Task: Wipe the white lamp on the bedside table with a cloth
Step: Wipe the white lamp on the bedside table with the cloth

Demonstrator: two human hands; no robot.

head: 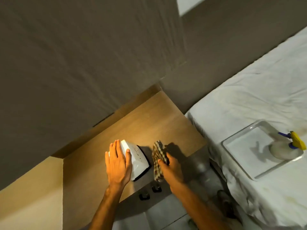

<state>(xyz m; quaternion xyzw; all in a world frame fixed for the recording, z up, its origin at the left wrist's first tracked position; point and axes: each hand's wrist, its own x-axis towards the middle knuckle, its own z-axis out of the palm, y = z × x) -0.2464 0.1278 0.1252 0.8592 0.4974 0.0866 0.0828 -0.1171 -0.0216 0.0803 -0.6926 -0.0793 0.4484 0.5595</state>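
The white lamp [137,156] stands on the wooden bedside table [149,120], seen from above, its shade lit on the left. My left hand [117,163] lies flat over the lamp's left side, fingers spread on the shade. A brown-and-white checked cloth [157,156] hangs just right of the lamp, gripped by my right hand [171,168]. The cloth is close to the lamp's right face; I cannot tell if they touch.
A bed with white sheets [249,97] runs along the right. On it lies a clear tray [239,156] holding a spray bottle [289,145] with a yellow and blue head. Two dark handles [150,192] mark the table's front. Grey wall panels rise behind.
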